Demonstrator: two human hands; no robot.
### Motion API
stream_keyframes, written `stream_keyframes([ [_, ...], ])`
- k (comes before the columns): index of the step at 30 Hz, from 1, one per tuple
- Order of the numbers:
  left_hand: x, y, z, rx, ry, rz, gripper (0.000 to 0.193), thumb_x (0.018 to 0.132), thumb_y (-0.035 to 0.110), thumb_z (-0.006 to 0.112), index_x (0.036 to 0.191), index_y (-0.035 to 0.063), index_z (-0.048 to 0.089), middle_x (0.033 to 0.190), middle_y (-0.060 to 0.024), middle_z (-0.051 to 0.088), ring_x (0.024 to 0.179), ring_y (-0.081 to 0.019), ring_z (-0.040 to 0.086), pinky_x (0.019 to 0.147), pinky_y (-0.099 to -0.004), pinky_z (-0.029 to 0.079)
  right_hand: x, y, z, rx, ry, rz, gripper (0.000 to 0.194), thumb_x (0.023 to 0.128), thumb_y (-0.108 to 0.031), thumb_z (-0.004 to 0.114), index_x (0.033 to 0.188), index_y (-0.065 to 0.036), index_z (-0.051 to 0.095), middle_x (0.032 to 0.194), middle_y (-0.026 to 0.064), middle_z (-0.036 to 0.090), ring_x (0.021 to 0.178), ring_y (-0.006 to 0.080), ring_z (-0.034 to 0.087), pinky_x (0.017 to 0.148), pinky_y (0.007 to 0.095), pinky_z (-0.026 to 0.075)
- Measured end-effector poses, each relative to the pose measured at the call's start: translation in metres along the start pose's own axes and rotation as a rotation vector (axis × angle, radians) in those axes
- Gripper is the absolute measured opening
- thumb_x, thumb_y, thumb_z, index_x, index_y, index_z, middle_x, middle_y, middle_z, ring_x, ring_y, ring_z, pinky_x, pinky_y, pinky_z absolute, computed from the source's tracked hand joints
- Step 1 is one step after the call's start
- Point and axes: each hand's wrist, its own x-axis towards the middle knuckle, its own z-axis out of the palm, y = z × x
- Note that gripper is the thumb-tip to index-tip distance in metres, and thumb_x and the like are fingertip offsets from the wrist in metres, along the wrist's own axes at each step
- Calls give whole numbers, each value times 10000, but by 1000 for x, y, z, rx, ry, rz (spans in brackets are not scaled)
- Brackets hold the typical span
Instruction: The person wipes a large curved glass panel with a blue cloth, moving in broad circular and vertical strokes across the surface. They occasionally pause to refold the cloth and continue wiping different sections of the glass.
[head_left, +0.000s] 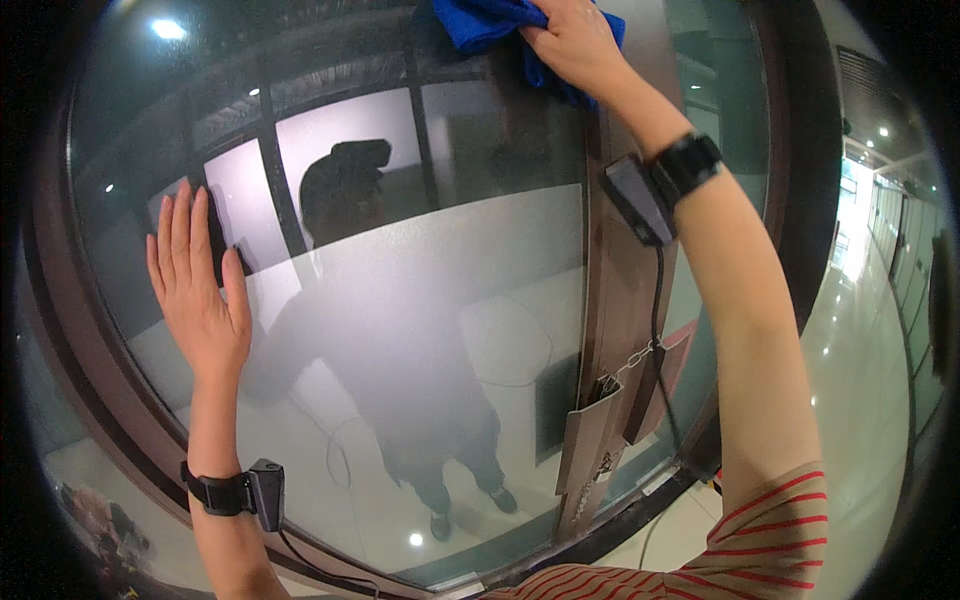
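Note:
A large glass door panel (517, 307) fills the view, with a frosted lower part and a person's dark reflection in it. My left hand (199, 300) lies palm-first against the glass near its left frame, fingers up and slightly spread, holding nothing. At the top right, my right hand (577, 45) grips a blue cloth (476, 26) bunched at the pane's upper right, beside the brown metal frame (619, 300). Part of the cloth is cut off by the picture's top edge. Black straps with small devices sit on both wrists.
Long flat door handles (589, 439) stand at the lower right, with a metal chain (634, 360) looped around them. A black cable (660, 300) hangs from the right wrist device. Farther right runs a corridor with a shiny tiled floor (855, 420).

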Motion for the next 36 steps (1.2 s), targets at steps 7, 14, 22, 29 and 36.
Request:
stream_keyframes([
  [7, 0, -1, -1, 2, 11, 3, 510, 990, 234, 464, 1494, 158, 463, 1568, -43, 421, 1489, -233, 319, 1235, -451, 198, -133, -124, -33, 111, -300, 166, 670, 689, 108, 593, 1260, -236, 667, 1336, 14, 627, 1188, 280, 559, 933, 416, 440],
  [14, -1, -3, 0, -6, 28, 2, 509, 987, 249, 478, 1488, 158, 473, 1559, -40, 432, 1480, -221, 333, 1234, -442, 205, -190, -228, -79, 665, -604, -17, 465, 737, -30, 675, 1138, -263, 702, 1314, -31, 635, 1157, 227, 563, 881, 391, 421],
  [22, -8, -4, 6, -44, 30, 65, 514, 1008, 290, 486, 1510, 185, 444, 1575, -34, 411, 1479, -231, 330, 1226, -448, 215, -79, -192, 9, 206, -84, 132, 556, 682, 39, 633, 1163, -231, 691, 1289, -20, 637, 1121, 270, 570, 823, 420, 436],
  [29, -58, -40, -16, -36, -208, 229, 562, 1001, 396, 526, 1534, 261, 407, 1588, -5, 385, 1486, -202, 311, 1238, -420, 239, -196, -369, 16, 490, -472, 80, 510, 741, -73, 660, 1229, -220, 675, 1388, 9, 598, 1174, 229, 576, 901, 422, 422],
  [36, -86, -106, -58, 20, -434, 355, 624, 975, 414, 554, 1556, 322, 344, 1625, 38, 309, 1505, -186, 265, 1269, -421, 207, -210, -450, 1, 791, -646, -52, 409, 773, -98, 631, 1162, -206, 697, 1362, -12, 607, 1147, 217, 570, 875, 392, 436],
])
